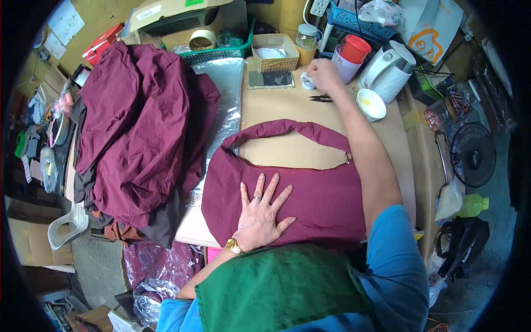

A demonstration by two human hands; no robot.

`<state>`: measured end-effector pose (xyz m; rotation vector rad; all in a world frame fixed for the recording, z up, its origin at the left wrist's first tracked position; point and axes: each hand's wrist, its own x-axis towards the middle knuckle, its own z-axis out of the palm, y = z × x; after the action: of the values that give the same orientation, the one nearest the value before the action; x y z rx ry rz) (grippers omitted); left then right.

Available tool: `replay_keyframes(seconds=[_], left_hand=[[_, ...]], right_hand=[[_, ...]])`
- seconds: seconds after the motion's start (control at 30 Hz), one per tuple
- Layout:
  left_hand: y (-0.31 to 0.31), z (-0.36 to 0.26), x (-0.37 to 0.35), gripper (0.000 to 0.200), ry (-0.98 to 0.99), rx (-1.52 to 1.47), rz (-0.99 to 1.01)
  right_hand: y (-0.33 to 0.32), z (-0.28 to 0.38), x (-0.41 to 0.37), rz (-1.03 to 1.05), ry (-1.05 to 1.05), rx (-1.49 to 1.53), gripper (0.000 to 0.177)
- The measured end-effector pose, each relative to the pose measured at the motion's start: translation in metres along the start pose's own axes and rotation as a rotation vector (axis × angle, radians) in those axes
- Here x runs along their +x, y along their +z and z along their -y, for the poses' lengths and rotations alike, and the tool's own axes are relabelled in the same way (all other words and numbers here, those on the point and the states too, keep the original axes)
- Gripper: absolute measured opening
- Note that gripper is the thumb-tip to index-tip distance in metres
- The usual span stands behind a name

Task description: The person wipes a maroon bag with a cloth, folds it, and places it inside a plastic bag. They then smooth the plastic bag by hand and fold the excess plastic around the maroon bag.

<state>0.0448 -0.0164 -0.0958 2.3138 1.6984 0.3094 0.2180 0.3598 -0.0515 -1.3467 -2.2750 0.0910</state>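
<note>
A maroon fabric bag (326, 193) lies flat on the table, its strap curving up at the top and a small metal piece at the strap's right end. My left hand (263, 210) rests spread on the bag's left half, holding nothing. At the table's far side, my right hand (325, 74) is closed by a small white object (307, 81). Whether the fingers grip that object is hard to make out. Just below it lies a small black tool (321, 99).
Maroon garments (138, 127) are heaped on the left over clear plastic sheeting (227, 94). Along the back stand a wicker basket (275, 52), a glass jar (306, 37), a red cup (355, 50), a white kettle (387, 69) and a white bowl (371, 105).
</note>
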Motion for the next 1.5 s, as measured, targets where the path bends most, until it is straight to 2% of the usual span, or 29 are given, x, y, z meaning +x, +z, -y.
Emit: replay_keyframes(seconds=[0.07, 0.13, 0.2, 0.27, 0.33, 0.37, 0.43, 0.53, 0.63, 0.87, 0.97, 1.03, 1.07, 1.13, 1.23, 1.37, 1.43, 1.47, 1.5], left_hand=[[0.001, -0.003, -0.006, 0.075, 0.004, -0.015, -0.012], [-0.006, -0.003, -0.01, 0.08, 0.012, 0.023, 0.061], [-0.013, -0.013, -0.006, 0.082, -0.021, 0.038, 0.086], [-0.01, -0.023, -0.001, 0.085, -0.055, 0.053, 0.101], [0.003, -0.025, -0.001, 0.088, -0.068, 0.089, 0.043], [0.005, -0.024, -0.002, 0.088, -0.067, 0.076, 0.039], [0.01, -0.022, -0.003, 0.088, -0.062, 0.084, 0.012], [0.011, -0.023, -0.004, 0.086, -0.046, 0.084, -0.029], [0.01, -0.022, -0.004, 0.086, -0.069, 0.079, 0.024], [0.013, -0.018, -0.006, 0.085, -0.039, 0.031, -0.086], [0.011, -0.02, -0.008, 0.085, -0.034, 0.054, -0.051], [0.005, -0.021, -0.005, 0.085, -0.086, 0.079, 0.079], [0.006, -0.021, -0.006, 0.085, -0.087, 0.076, 0.081], [0.009, -0.018, -0.009, 0.085, -0.049, 0.064, -0.025], [0.013, -0.017, -0.009, 0.086, -0.044, 0.08, -0.036], [0.007, -0.02, -0.008, 0.086, -0.052, 0.097, -0.003], [-0.007, -0.02, -0.008, 0.071, -0.025, 0.115, -0.026], [-0.013, -0.014, -0.002, 0.071, -0.029, 0.117, -0.031], [-0.021, -0.003, 0.006, 0.061, -0.103, -0.099, -0.088]], right_hand=[[-0.034, 0.01, -0.029, 0.134, -0.044, 0.475, 0.008], [-0.061, 0.051, -0.094, 0.387, 0.002, 0.799, 0.005], [-0.06, 0.081, -0.155, 0.567, 0.121, 0.868, 0.004], [-0.052, 0.1, -0.207, 0.297, -0.252, 0.455, 0.004], [-0.035, 0.095, -0.249, 0.313, -0.403, 0.211, 0.012], [-0.038, 0.098, -0.261, 0.308, -0.412, 0.211, 0.012], [-0.042, 0.104, -0.273, 0.11, -0.395, 0.242, 0.011], [-0.023, 0.108, -0.261, 0.118, -0.43, 0.233, 0.011], [0.007, 0.13, -0.243, 0.058, -0.447, 0.256, 0.011], [-0.012, 0.113, -0.261, 0.102, -0.371, 0.249, 0.011], [0.008, 0.128, -0.256, 0.06, -0.359, 0.284, 0.009], [0.008, 0.129, -0.255, 0.059, -0.353, 0.28, 0.009], [0.008, 0.131, -0.258, 0.058, -0.343, 0.289, 0.009], [-0.007, 0.119, -0.264, 0.072, -0.35, 0.275, 0.007], [-0.033, 0.103, -0.262, 0.248, -0.301, 0.102, 0.008], [-0.025, 0.103, -0.222, 0.102, -0.25, 0.022, 0.009], [-0.027, 0.134, -0.217, 0.052, -0.242, 0.004, 0.01], [-0.026, 0.147, -0.217, 0.003, -0.225, -0.012, 0.012], [-0.008, 0.146, -0.225, 0.012, -0.27, 0.107, 0.015]])
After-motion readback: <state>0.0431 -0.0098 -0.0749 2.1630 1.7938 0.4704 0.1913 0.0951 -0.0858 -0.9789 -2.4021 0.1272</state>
